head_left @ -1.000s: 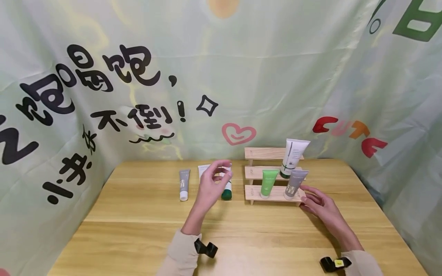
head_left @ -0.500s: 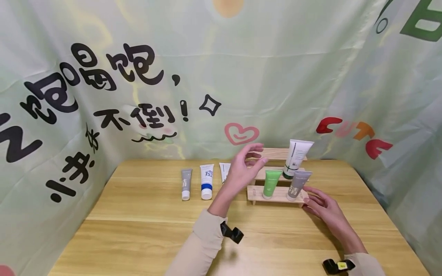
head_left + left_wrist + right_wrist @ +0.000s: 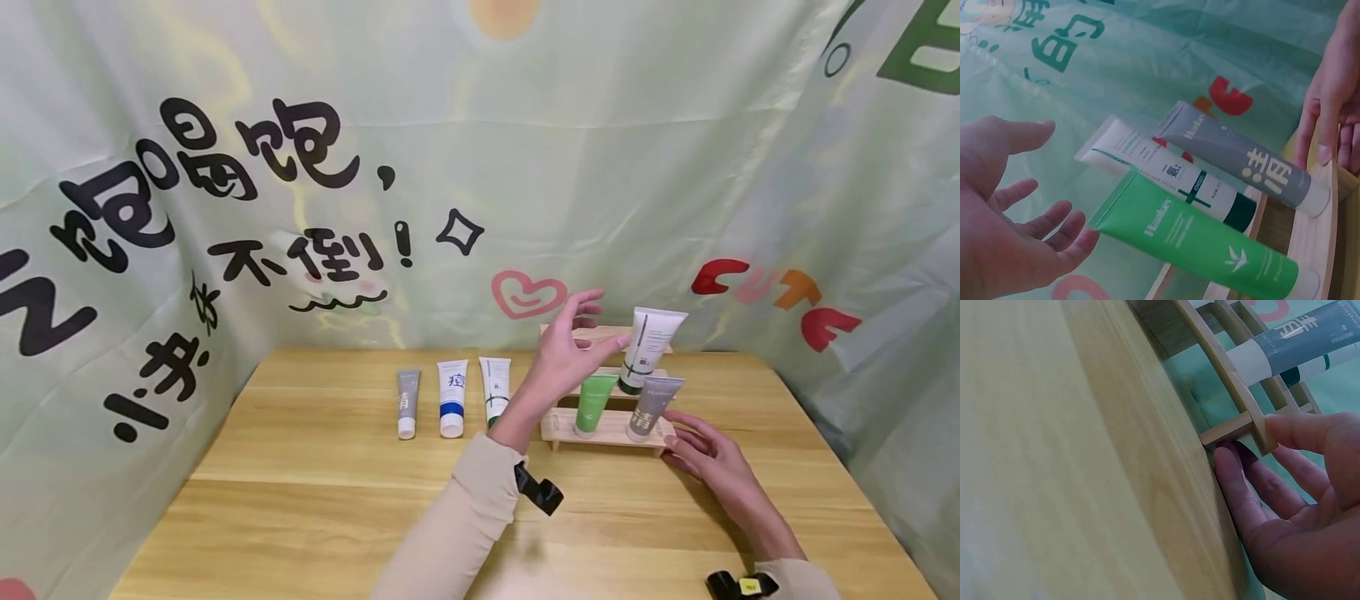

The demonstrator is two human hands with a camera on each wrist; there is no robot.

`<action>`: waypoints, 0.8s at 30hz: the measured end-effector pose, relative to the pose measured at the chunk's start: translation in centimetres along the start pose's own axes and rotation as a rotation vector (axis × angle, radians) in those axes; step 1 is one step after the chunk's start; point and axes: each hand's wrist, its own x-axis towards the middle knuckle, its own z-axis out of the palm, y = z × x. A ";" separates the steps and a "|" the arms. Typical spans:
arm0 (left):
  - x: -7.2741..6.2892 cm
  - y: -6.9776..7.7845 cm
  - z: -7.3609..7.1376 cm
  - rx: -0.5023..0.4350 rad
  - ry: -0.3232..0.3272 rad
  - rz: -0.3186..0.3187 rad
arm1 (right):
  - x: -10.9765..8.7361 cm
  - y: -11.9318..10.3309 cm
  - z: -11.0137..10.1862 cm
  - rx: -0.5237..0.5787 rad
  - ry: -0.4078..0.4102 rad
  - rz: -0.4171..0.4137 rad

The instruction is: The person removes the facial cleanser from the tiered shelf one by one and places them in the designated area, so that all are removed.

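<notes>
My left hand [image 3: 566, 354], fingers and thumb apart and holding nothing, hovers over the stepped wooden rack [image 3: 566, 427]. In the left wrist view its fingertips come close to the crimped end of a green tube [image 3: 1197, 234]. A white tube with a dark green cap [image 3: 651, 350] stands on the middle step, leaning right. On the lowest step are the green tube and a grey tube [image 3: 655, 406], both cap down. My right hand [image 3: 712, 458] grips the right end of the lowest step; the right wrist view shows its fingers around the plank end [image 3: 1263, 434] near the leg.
Left of the rack, a small grey tube [image 3: 407, 404], a white tube with a blue band [image 3: 452, 398] and another white tube [image 3: 495, 387] lie in a row on the wooden table [image 3: 300, 500]. My left forearm partly covers the last. A printed curtain [image 3: 600, 183] hangs behind.
My left hand has moved right and up, from over the lying tubes to over the rack, uncovering the blue-banded tube. The right hand stays at the rack's end.
</notes>
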 end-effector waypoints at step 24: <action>2.3 -0.4 3.3 0.133 -0.081 -0.080 | 0.0 0.2 0.1 0.052 -0.010 -0.055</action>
